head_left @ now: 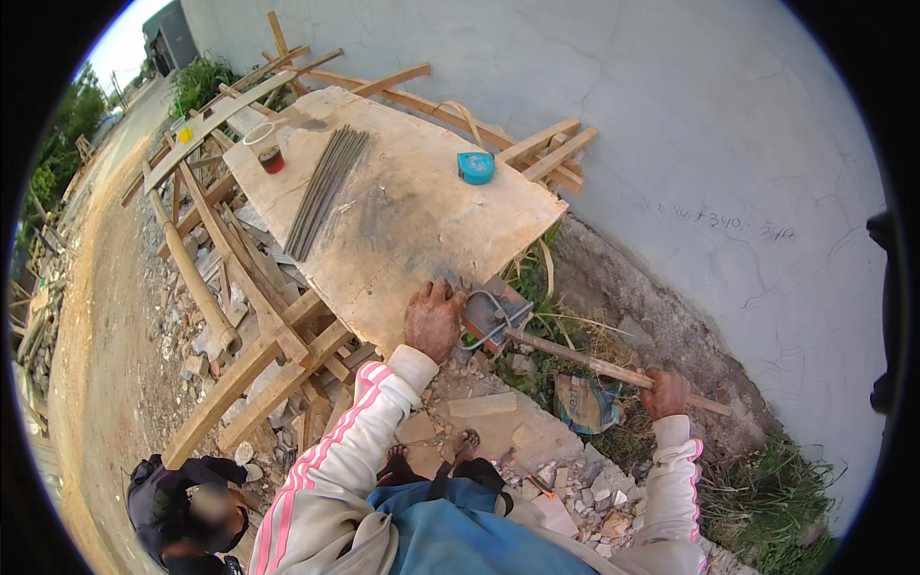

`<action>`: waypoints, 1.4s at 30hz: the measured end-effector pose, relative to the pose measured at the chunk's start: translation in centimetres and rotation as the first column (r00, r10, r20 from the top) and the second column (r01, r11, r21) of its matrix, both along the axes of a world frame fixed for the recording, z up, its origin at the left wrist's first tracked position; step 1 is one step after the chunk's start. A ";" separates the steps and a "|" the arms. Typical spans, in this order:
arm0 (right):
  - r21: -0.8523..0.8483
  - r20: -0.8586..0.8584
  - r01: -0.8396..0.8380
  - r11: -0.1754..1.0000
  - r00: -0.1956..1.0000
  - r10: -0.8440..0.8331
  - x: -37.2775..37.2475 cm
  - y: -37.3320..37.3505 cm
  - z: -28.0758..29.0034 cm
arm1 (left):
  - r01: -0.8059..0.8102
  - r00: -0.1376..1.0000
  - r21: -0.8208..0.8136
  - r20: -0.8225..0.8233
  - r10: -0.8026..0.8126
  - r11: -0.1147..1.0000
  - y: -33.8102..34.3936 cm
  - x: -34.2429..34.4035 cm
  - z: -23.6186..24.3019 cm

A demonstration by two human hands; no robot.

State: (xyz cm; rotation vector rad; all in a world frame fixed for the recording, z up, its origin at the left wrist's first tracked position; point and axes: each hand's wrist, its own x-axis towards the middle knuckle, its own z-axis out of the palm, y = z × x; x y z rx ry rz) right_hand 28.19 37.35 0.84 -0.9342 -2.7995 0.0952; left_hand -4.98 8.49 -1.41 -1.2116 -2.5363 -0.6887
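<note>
My right hand [665,394] grips the wooden handle [594,361] of a long tool. The handle runs left to a reddish and grey metal head [498,305] at the near right corner of a worn wooden board. A bent grey metal rod [470,319] loops around in front of this head. My left hand [434,321] is closed at the near edge of the board [422,220], right beside the loop; its fingers curl down and hide what they hold. Straight metal rods [326,192] lie bundled on the board, left of a turquoise tape measure [475,168].
A clear cup [269,156] with dark red liquid stands on the board's far left. Timber beams [240,273] stick out left and behind. A grey wall [709,144] rises on the right. Rubble [604,498] covers the ground by my feet. Another person [187,508] is at lower left.
</note>
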 end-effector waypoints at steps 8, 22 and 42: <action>-0.144 0.024 0.361 0.922 0.932 -0.361 4.5 -19.3 1.4 | 0.088 0.995 0.108 -0.053 -0.082 0.990 -0.2 -0.7 -0.9; -0.293 0.126 0.351 0.889 0.936 -0.328 4.1 -20.8 5.1 | 0.337 0.941 0.129 -0.020 -0.337 0.933 -0.5 -4.2 -2.0; -0.413 0.115 0.519 0.748 0.845 -0.523 0.4 -33.7 4.5 | 0.332 0.943 0.036 -0.048 -0.330 0.943 0.0 -4.5 -2.4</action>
